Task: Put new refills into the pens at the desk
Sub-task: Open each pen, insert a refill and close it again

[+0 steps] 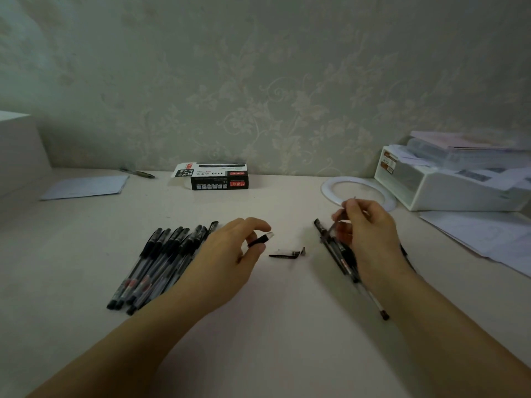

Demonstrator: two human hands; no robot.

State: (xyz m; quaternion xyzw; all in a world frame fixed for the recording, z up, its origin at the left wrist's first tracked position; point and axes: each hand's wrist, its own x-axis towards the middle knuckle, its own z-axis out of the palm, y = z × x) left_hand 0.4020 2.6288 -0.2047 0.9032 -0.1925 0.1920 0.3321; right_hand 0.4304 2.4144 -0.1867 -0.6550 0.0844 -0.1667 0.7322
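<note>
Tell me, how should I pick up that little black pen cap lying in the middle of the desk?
Pinch the pen cap across its wider right end, coming straight down from above. It lies flat on the desk with its thin clip pointing left, so the clip would likely slip or bend. Bare desk shows in front and behind it, between the left hand and right hand.

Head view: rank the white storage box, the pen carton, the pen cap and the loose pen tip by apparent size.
1. white storage box
2. pen carton
3. pen cap
4. pen tip
The carton lies farther back, so it may look smaller than it is.
</note>
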